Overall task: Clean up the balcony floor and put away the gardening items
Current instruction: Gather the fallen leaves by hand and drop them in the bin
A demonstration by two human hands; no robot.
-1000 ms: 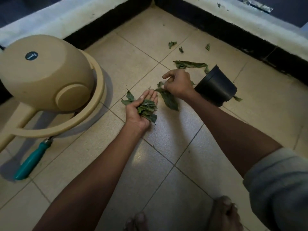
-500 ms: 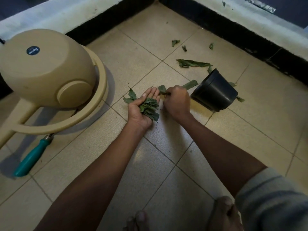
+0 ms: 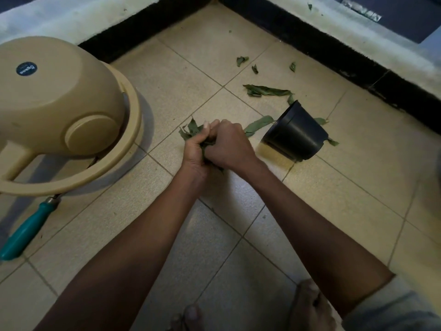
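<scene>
Both hands meet over the tiled floor near the middle of the view. My left hand [image 3: 194, 151] curls around a bunch of green leaves [image 3: 191, 130] whose tips stick out at its upper left. My right hand [image 3: 230, 145] sits against the left, its fingers curled into the same bunch. A small black plastic pot [image 3: 296, 134] lies tipped on its side just right of my right hand. One long leaf [image 3: 259, 124] lies between that hand and the pot. More loose leaves [image 3: 265, 90] lie scattered on the tiles beyond.
A large beige watering can [image 3: 59, 106] lies at the left. A tool with a teal handle [image 3: 26, 229] pokes out from under it. A low wall [image 3: 334, 27] with a dark base closes the corner behind. My bare feet [image 3: 307, 306] show at the bottom edge.
My left hand, flat with leaves on the palm before, has curled around them. My right hand has brought a leaf over and pressed in against the left.
</scene>
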